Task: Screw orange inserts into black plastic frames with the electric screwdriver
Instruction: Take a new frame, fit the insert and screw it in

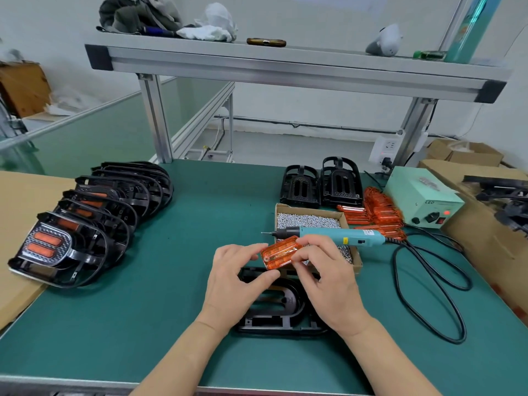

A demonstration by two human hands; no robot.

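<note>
An orange insert (278,254) is held above a black plastic frame (275,308) that lies flat on the green mat. My left hand (237,278) pinches the insert's left end. My right hand (328,278) pinches its right end. Both hands cover the frame's upper part. The teal electric screwdriver (337,235) lies across a cardboard box of screws (308,221), bit pointing left, just behind the hands; neither hand touches it.
A row of finished frames (94,221) with orange inserts lies at the left. Two bare black frames (320,185) stand behind the screw box. Loose orange inserts (380,214) pile beside a green power unit (423,200). Black cable (428,284) loops at the right.
</note>
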